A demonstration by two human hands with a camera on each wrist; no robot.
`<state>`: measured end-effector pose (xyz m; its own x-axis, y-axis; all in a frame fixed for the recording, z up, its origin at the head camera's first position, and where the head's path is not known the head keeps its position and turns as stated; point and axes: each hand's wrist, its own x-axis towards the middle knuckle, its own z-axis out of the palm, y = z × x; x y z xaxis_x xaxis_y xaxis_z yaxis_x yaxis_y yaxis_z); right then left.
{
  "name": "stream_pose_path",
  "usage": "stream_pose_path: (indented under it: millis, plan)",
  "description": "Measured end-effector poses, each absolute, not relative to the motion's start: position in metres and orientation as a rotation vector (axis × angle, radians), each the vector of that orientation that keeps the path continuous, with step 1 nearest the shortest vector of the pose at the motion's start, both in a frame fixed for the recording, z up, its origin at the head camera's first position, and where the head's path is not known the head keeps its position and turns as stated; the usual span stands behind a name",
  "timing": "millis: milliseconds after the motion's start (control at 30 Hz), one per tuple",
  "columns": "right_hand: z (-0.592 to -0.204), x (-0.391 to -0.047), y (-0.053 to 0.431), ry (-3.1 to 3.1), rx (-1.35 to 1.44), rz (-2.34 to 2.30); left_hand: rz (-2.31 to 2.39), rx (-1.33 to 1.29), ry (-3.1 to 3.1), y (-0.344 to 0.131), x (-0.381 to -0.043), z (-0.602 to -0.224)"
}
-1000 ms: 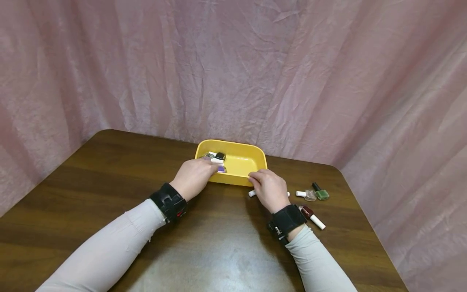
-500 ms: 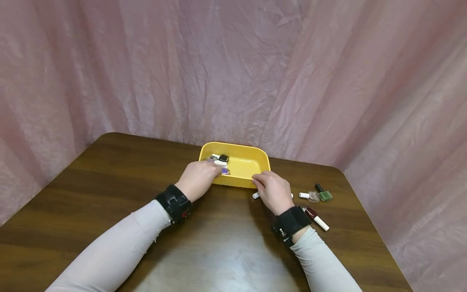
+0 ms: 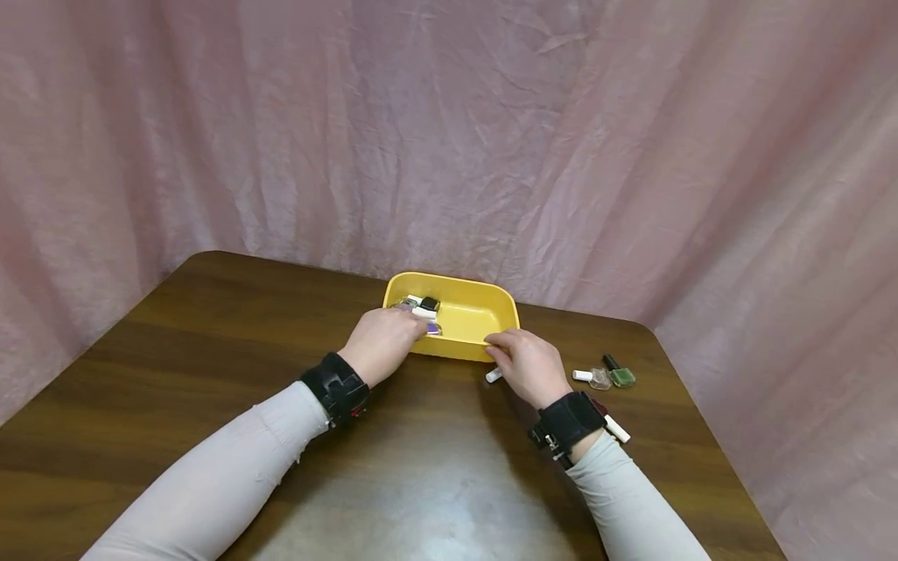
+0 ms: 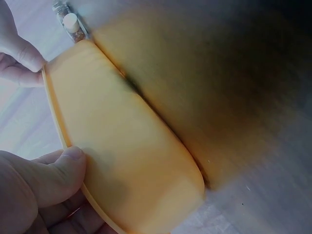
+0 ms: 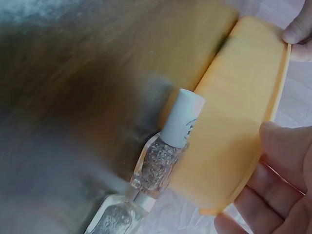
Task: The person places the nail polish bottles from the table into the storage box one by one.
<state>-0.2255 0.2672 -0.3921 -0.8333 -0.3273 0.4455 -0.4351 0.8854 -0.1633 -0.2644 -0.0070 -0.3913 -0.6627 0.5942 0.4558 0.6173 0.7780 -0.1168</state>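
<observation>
A shallow yellow plastic bin (image 3: 471, 290) stands toward the back of the table. My left hand (image 3: 384, 339) grips its front rim near the left corner, thumb against the outer wall and fingers over the inside. At the right end of that rim my right hand (image 3: 529, 366) holds on, its thumb (image 5: 282, 148) at the edge. Inside the bin's left part lie several nail polish bottles, among them a black-capped one (image 3: 429, 304) and a purple one (image 3: 434, 329). A glitter nail polish bottle (image 5: 158, 163) with a white cap lies before the bin, mostly hidden under my right hand in the head view.
On the table's right side lie a clear nail polish bottle (image 3: 600, 379), a green one (image 3: 622, 378) with a black cap, and a dark red one whose white cap (image 3: 617, 429) shows beside my right wrist. A pink curtain (image 3: 449, 140) hangs right behind the table (image 3: 210, 335).
The head view has shifted slightly. My right hand and wrist have edged right, now covering more of the dark red bottle. The left hand keeps its grip on the bin.
</observation>
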Motion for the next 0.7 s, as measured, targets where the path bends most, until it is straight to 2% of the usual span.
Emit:
stream_pose_path:
  millis: [700]
  plan:
    - [-0.38, -0.196, 0.323, -2.693, 0.544, 0.259, -0.117, -0.913, -2.501, -0.005, -0.272, -0.385]
